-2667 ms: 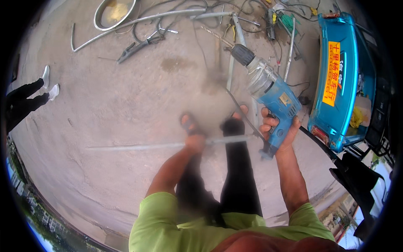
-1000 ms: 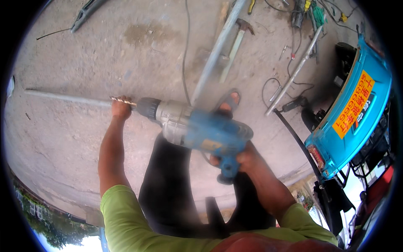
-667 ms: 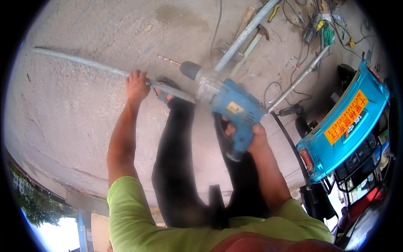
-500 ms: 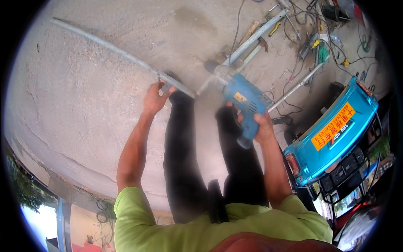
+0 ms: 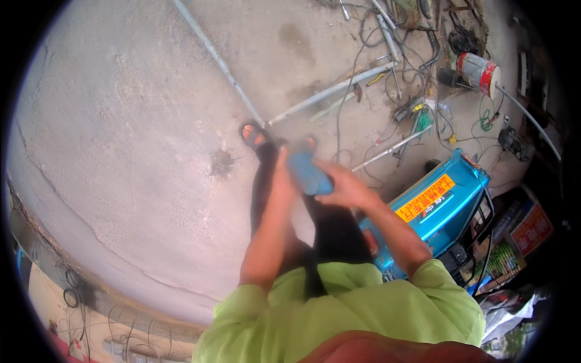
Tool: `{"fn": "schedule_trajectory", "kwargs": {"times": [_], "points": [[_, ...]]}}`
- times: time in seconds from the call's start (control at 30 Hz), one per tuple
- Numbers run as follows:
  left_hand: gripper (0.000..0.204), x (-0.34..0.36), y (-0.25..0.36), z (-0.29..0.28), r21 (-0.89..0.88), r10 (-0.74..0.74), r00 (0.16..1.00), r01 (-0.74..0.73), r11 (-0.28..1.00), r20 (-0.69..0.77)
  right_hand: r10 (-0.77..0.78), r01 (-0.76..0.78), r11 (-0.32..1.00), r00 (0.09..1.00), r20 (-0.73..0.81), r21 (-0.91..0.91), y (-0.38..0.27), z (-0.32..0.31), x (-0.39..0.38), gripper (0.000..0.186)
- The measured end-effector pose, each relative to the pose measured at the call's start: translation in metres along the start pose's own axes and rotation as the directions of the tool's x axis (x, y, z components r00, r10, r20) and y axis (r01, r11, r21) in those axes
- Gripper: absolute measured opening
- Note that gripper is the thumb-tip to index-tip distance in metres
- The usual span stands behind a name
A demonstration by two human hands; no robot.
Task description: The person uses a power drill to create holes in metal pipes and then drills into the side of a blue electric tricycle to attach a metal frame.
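Two bare forearms reach forward from a light green shirt (image 5: 363, 308) and come together at a blue power drill (image 5: 310, 174), held between the legs above the feet. The right hand (image 5: 344, 184) is curled around the drill's near, right-hand side, gripping it. The left hand (image 5: 282, 172) lies along the drill's left side; motion blurs its fingers, and I cannot tell how firmly they close. The blue casing's visible length slants from the lower right, nearest the body, up and slightly left toward the feet. Its front end is blurred and hidden, so the exact aim of the bit cannot be told.

Beneath are black trousers (image 5: 342, 233) and, past them, a dark sandal (image 5: 254, 136) on the left foot. Just beyond that foot, a long grey pipe (image 5: 221, 57) slants away toward the upper left, while a second grey pipe (image 5: 339, 92) runs off toward the upper right; their near ends lie close together. Beside the second pipe is a hammer (image 5: 334, 107) with a pale handle. To the right stands a blue vehicle box (image 5: 445, 209) with an orange label (image 5: 425, 198). Further off are a silver pipe (image 5: 392, 149), a green bundle (image 5: 422, 122), and a red-and-white bucket (image 5: 481, 74) tipped on its side.
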State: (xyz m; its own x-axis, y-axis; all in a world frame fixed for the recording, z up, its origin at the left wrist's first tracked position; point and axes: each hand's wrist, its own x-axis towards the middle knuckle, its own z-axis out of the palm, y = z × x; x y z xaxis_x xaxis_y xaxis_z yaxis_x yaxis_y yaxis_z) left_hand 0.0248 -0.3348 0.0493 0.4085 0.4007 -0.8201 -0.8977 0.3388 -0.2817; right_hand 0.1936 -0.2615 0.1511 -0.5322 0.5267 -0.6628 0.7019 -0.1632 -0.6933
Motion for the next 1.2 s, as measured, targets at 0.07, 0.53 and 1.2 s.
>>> {"fn": "schedule_trajectory", "kwargs": {"times": [0.07,0.53,1.2], "points": [[0.065,0.005,0.004,-0.013,-0.074,-0.068,0.997,0.066,0.995,-0.035,0.031,-0.031,0.999,0.999,-0.010,-0.018,-0.006,0.009,0.003,0.094],[0.065,0.036,-0.033,-0.025,-0.223,0.021,0.993,0.005,0.975,0.114,0.322,-0.212,0.815,0.939,0.119,-0.539,-0.009,-0.005,0.007,0.076],[0.042,0.127,-0.048,-0.036,-0.273,0.018,0.983,-0.068,0.960,-0.181,0.294,-0.024,0.799,0.887,0.357,-0.601,0.078,-0.027,0.084,0.080]]}}
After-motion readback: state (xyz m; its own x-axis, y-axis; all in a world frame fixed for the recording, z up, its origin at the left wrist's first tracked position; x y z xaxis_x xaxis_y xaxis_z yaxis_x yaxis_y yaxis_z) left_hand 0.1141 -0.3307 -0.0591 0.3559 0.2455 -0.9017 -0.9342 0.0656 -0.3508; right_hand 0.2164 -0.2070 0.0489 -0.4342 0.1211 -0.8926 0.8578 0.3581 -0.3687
